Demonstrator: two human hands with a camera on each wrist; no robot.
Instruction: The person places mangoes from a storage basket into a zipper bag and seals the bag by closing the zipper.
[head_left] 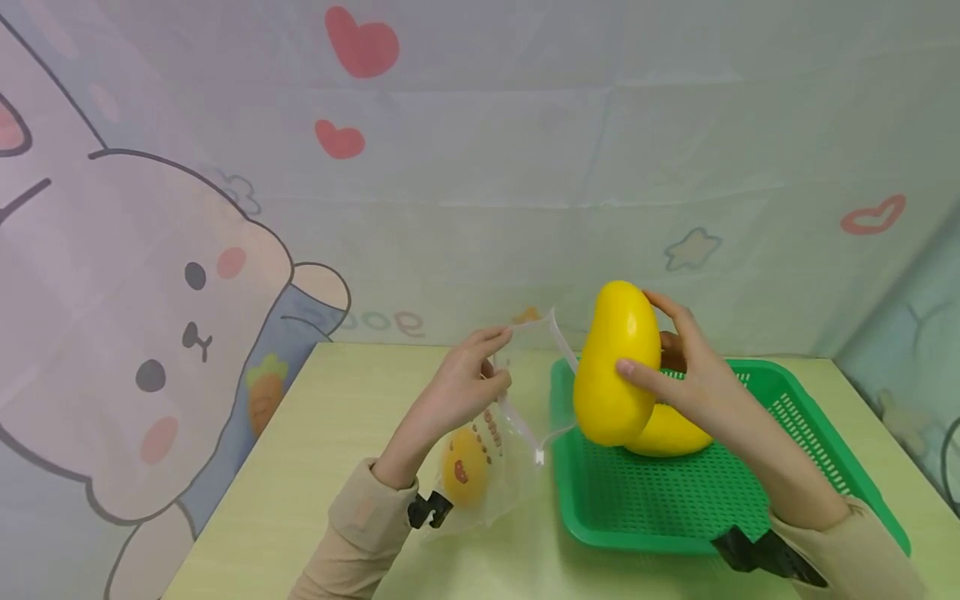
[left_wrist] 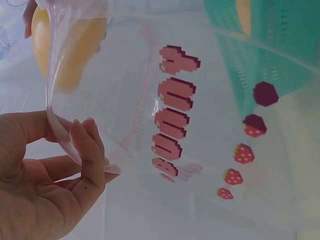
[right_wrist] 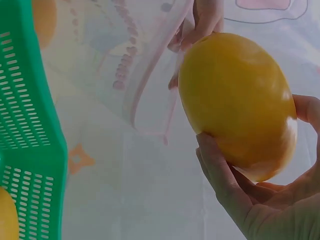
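Observation:
My right hand (head_left: 693,367) grips a big glossy yellow mango (head_left: 617,367), holding it upright above the left part of the green basket. Fingers and thumb also lie around the mango (right_wrist: 235,100) in the right wrist view. Beside it, my left hand (head_left: 467,379) pinches the top edge of a clear zip bag (head_left: 513,479), whose mouth gapes toward the mango. Pink "BUNNY" lettering and strawberries mark the bag (left_wrist: 225,115) in the left wrist view. A yellow-orange rounded thing (head_left: 457,454) shows through the bag's lower part; its kind is unclear.
The green perforated basket (head_left: 645,543) stands on the right of the pale table (head_left: 300,492). Another yellow fruit (head_left: 671,433) lies in it, partly hidden behind the held mango. A cloth (head_left: 510,167) with cartoon prints hangs behind the table.

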